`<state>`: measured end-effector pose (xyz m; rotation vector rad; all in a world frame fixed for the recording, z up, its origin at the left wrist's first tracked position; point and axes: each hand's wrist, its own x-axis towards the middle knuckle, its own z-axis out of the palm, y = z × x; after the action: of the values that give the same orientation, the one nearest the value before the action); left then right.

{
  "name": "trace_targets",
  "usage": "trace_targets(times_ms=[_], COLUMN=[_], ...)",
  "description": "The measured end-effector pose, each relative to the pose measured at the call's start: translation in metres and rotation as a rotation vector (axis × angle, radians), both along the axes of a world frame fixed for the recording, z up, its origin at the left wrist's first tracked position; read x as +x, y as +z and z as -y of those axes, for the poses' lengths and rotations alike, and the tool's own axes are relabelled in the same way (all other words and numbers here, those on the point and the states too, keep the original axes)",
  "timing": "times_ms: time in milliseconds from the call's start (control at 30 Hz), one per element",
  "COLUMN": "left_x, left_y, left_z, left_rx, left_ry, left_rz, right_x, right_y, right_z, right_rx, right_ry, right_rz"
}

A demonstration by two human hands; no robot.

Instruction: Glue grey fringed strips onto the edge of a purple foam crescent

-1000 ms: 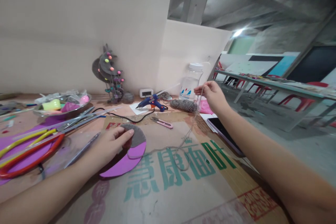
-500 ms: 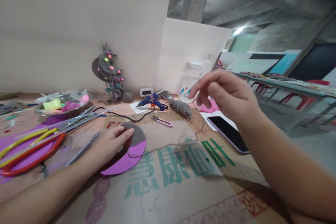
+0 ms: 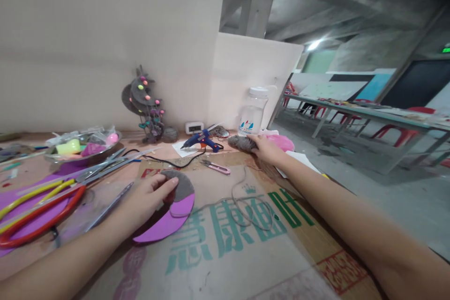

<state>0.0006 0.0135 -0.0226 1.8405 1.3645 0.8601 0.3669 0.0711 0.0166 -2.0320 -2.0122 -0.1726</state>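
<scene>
My left hand (image 3: 154,197) pinches a crescent moon shape (image 3: 172,222), its lower part bare purple and its upper part wrapped in grey yarn. A strand of grey yarn (image 3: 242,215) trails from it in loose loops across the cardboard (image 3: 225,267). At the back right, my right hand (image 3: 262,147) is closed on the end of a grey yarn skein (image 3: 242,143); its fingertips are partly hidden. Pink-handled thread snips (image 3: 216,167) lie between the hands. Behind them a blue hot glue gun (image 3: 202,140) rests on white paper.
Left of my hands lie scissors with red and yellow handles (image 3: 45,225), a pen (image 3: 110,206) and a bowl of craft pieces (image 3: 84,152). Along the back stand a decorated grey moon ornament (image 3: 142,98), a small digital clock (image 3: 194,127) and a clear bottle (image 3: 252,112).
My right hand has moved from mid-air down to the yarn skein and grasped it. Loose yarn now lies in wider loops on the cardboard. My left hand stays on the moon shape.
</scene>
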Motion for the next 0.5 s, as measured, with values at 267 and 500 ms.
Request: trace_targets(times_ms=[267,500], left_x=[0.002,0.0], left_y=[0.006,0.003], left_z=[0.003,0.004], left_rx=[-0.056,-0.057], left_ry=[-0.076,-0.059], left_rz=[0.026,0.006], right_x=[0.026,0.026], right_y=[0.026,0.042], right_z=[-0.005,0.005], right_rx=[-0.006,-0.263], right_ry=[-0.227,-0.174], right_rz=[0.035,0.103])
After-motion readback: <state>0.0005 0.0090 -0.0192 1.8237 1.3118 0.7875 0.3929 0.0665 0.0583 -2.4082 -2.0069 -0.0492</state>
